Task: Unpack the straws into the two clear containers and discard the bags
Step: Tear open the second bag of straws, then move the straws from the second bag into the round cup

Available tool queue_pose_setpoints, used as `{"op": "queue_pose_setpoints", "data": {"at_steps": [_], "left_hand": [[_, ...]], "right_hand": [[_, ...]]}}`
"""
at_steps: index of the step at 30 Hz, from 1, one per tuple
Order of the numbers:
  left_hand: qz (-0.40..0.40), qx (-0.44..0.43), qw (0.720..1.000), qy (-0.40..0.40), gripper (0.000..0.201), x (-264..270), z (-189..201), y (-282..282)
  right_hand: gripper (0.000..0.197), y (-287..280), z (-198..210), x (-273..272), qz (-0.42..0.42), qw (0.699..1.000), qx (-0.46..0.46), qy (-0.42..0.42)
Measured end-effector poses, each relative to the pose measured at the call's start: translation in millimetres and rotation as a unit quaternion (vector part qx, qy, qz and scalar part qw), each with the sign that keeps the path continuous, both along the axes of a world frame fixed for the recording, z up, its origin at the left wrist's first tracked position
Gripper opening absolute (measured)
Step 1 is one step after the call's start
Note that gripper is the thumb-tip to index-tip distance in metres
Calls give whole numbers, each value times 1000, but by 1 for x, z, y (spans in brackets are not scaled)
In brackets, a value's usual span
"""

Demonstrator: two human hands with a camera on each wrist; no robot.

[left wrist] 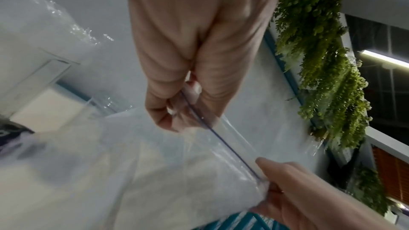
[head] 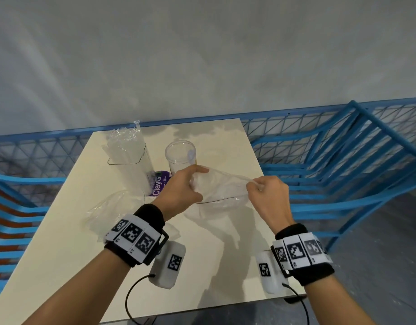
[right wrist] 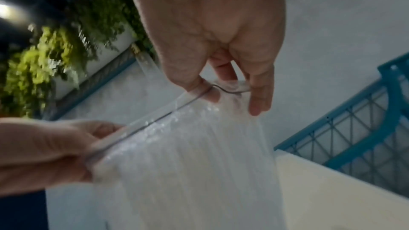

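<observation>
Both hands hold a clear zip bag of clear straws (head: 219, 187) above the cream table (head: 61, 249). My left hand (head: 178, 186) pinches the left end of the zip strip (left wrist: 221, 139), and my right hand (head: 268, 195) pinches its right end (right wrist: 228, 90). The straws (right wrist: 188, 172) hang inside the bag. A tall square clear container (head: 129, 158) holding straws stands at the back left. A round clear cup (head: 180, 156) stands beside it, just behind the held bag. An empty clear bag (head: 108, 207) lies on the table by my left wrist.
A purple packet (head: 158, 184) lies between the containers and my left hand. Blue slatted chairs (head: 343, 165) stand to the right and left of the table. A blue mesh fence (head: 284, 127) runs behind the table along a grey wall.
</observation>
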State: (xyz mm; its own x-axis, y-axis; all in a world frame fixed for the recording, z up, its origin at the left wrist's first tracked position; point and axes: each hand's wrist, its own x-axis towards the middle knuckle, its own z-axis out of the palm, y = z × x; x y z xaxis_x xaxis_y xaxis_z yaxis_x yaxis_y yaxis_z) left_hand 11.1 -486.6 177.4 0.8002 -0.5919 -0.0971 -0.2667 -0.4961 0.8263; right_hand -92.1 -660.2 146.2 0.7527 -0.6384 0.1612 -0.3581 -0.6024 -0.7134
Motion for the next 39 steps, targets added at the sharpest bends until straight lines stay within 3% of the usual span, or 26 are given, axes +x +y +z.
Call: {"op": "queue_pose_setpoints", "data": {"at_steps": [2, 4, 8, 11, 13, 15, 18, 21, 23, 26, 28, 31, 34, 36, 37, 39], "left_hand": [[-9, -7, 1000, 25, 66, -2, -3, -1], [-21, -6, 998, 56, 71, -5, -3, -2], [-75, 61, 994, 58, 105, -12, -2, 0], [-122, 124, 984, 49, 128, -12, -13, 3], [-133, 159, 977, 46, 128, -13, -22, 3], [-123, 151, 979, 57, 122, -17, -28, 1], [-67, 84, 992, 68, 115, -19, -30, -3], [17, -31, 993, 116, 117, -29, -26, -13], [50, -120, 975, 180, 116, -35, -23, -19], [43, -192, 939, 283, 103, -30, -19, -8], [-14, -140, 944, 298, 97, -24, -17, 6], [-101, -14, 953, 285, 127, -22, -25, 21], [-130, -28, 941, 311, 138, -15, -38, 27], [-156, -31, 947, 279, 137, -7, -40, 29], [-168, -24, 955, 244, 137, -4, -40, 27], [-157, 9, 975, 156, 134, 2, -43, 22]], "right_hand": [[34, -1, -9, 1, -16, 999, -6, 39], [34, -2, -11, -1, -6, 997, 48, 62], [37, -4, 8, -7, -4, 985, 165, -55], [34, -4, 6, 8, -7, 935, 342, -97], [34, 3, -6, 17, -30, 889, 454, -48], [35, 8, -12, 21, -41, 890, 453, 21], [34, 10, -7, 24, -41, 924, 380, -11], [28, 15, 0, 22, 1, 981, 193, -13], [31, 22, 2, 21, 52, 994, 95, 19], [31, 18, -9, 29, 70, 981, 180, -19], [33, 12, -26, 39, 29, 963, 267, -20], [36, 19, -46, 52, -18, 920, 392, 2], [33, 33, -39, 60, -52, 870, 490, -11], [31, 40, -32, 62, -50, 847, 529, -25], [32, 44, -30, 62, -38, 852, 521, -20], [32, 52, -32, 64, -2, 897, 442, 11]]}}
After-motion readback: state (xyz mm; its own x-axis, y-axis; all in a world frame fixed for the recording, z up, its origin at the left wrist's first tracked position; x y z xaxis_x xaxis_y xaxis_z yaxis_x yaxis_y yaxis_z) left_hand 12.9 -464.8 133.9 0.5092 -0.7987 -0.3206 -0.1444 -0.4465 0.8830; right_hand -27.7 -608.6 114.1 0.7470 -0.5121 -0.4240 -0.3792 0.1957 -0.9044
